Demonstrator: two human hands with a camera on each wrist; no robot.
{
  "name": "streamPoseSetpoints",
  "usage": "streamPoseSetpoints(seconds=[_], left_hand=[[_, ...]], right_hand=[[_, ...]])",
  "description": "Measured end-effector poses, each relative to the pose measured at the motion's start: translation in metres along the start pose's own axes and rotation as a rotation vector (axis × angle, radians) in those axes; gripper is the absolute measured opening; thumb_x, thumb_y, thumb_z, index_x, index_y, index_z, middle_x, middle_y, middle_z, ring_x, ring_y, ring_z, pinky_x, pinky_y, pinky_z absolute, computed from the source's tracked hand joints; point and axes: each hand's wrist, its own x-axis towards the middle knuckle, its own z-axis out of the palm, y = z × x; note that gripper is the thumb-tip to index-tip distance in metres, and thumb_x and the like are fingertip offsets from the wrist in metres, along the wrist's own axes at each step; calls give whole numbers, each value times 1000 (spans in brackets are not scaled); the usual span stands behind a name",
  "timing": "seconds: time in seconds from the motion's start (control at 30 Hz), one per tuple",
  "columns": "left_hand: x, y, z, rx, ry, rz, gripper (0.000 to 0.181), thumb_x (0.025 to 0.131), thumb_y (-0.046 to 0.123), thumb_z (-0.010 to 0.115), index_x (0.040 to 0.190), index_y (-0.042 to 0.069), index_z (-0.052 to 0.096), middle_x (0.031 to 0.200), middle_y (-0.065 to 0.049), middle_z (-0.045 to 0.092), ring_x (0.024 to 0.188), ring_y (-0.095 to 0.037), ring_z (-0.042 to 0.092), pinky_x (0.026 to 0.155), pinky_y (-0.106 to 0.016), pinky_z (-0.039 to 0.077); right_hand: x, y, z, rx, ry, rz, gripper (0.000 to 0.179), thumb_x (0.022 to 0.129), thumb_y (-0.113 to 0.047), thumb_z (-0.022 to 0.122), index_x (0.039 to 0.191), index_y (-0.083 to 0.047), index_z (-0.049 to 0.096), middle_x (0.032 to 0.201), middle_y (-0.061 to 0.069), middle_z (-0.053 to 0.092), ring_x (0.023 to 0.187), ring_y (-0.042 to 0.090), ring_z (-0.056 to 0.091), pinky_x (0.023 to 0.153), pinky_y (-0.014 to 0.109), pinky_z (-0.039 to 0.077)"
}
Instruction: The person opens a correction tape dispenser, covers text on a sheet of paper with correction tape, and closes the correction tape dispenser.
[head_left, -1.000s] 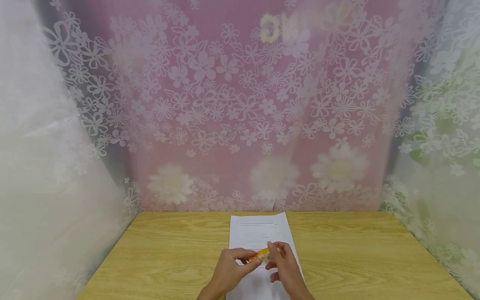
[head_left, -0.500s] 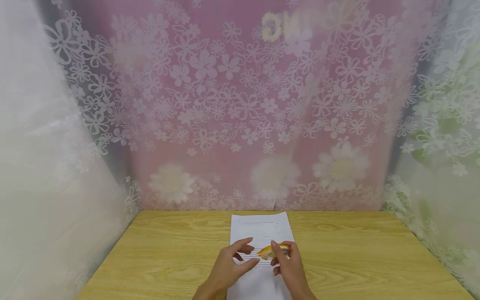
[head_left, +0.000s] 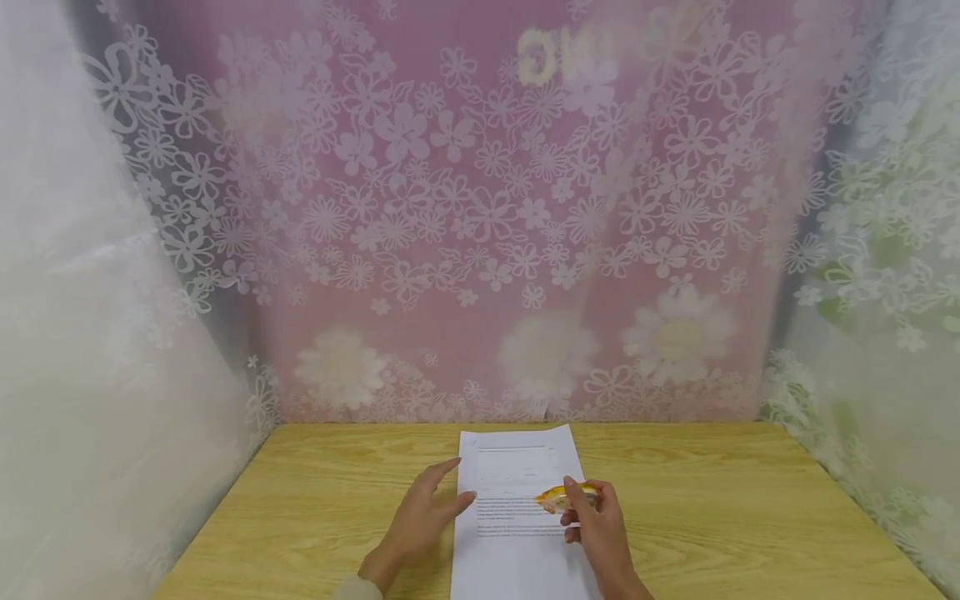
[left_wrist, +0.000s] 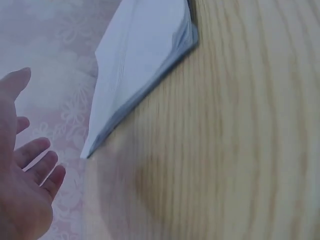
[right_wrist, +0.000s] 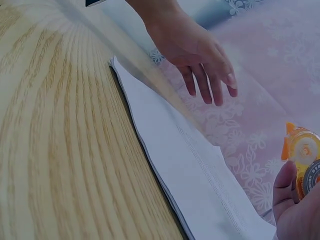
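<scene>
My right hand holds a correction tape dispenser between thumb and fingers, over the right part of a stack of printed paper. Its clear orange-yellow case and round inner reels show in the right wrist view, where the dispenser has an orange tip pointing up and the fingers cover its lower part. My left hand hovers at the stack's left edge with thumb and fingers spread, holding nothing. In the left wrist view, the fingers of that hand are apart and the palm shows.
The stack lies on a wood-grain table, its far end near the back edge. A pink flowered curtain hangs behind the table, with pale sheeting at the left and a flowered one at the right.
My left hand has let go of the correction tape dispenser and moved left to the paper's edge. My right hand has carried the dispenser slightly right, uncovering more printed lines.
</scene>
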Motion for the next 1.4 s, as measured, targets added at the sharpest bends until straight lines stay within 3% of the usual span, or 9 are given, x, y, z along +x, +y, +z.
streamPoseSetpoints(seconds=[0.13, 0.33, 0.67, 0.87, 0.93, 1.1, 1.4], left_hand=[[2, -7, -4, 138, -38, 10, 68, 92, 48, 59, 145, 10, 39, 148, -15, 35, 136, -41, 28, 103, -64, 23], [0, -13, -1, 379, -147, 36, 79, 90, 57, 55, 150, 12, 31, 154, -16, 23, 141, -41, 13, 105, -67, 8], [-1, -28, 4, 396, -177, 37, 85, 89, 60, 55, 151, 10, 28, 155, -19, 19, 141, -42, 8, 105, -66, 1], [-1, -35, 1, 271, -145, 26, 75, 95, 51, 51, 150, 5, 29, 152, -27, 21, 139, -48, 9, 103, -69, -1], [-2, -36, 1, 268, -143, 33, 72, 97, 50, 49, 149, 4, 29, 151, -29, 22, 138, -49, 10, 102, -71, 0], [-4, -38, 6, 432, -206, 40, 75, 95, 60, 41, 152, 12, 26, 154, -22, 18, 140, -45, 9, 103, -69, 0], [-2, -50, 15, 576, -242, 19, 82, 88, 73, 36, 152, 20, 30, 157, -16, 13, 142, -39, 6, 107, -63, -1]], right_hand=[[0, 0, -1, -1, 6, 6, 53, 95, -40, 58, 122, 0, 35, 84, 7, 53, 64, 14, 55, 49, 24, 47], [2, 3, -3, -2, 18, 30, 61, 92, -46, 61, 122, -1, 34, 85, 7, 52, 64, 14, 56, 49, 24, 47], [2, 4, -3, 4, 24, 58, 62, 91, -47, 61, 123, -1, 34, 81, 7, 54, 62, 15, 55, 48, 25, 46], [4, 5, -4, 30, 26, 46, 54, 94, -42, 60, 120, -2, 35, 84, 5, 52, 61, 13, 55, 48, 24, 46], [4, 5, -5, 41, 23, 47, 54, 94, -42, 60, 120, -2, 35, 85, 4, 52, 61, 13, 56, 48, 24, 46], [5, 5, -7, 47, 15, 45, 54, 95, -42, 59, 121, -2, 35, 85, 5, 53, 61, 13, 56, 49, 24, 47], [10, 3, -10, 86, 13, -23, 47, 96, -37, 58, 116, -1, 34, 76, 5, 56, 58, 12, 55, 48, 24, 46]])
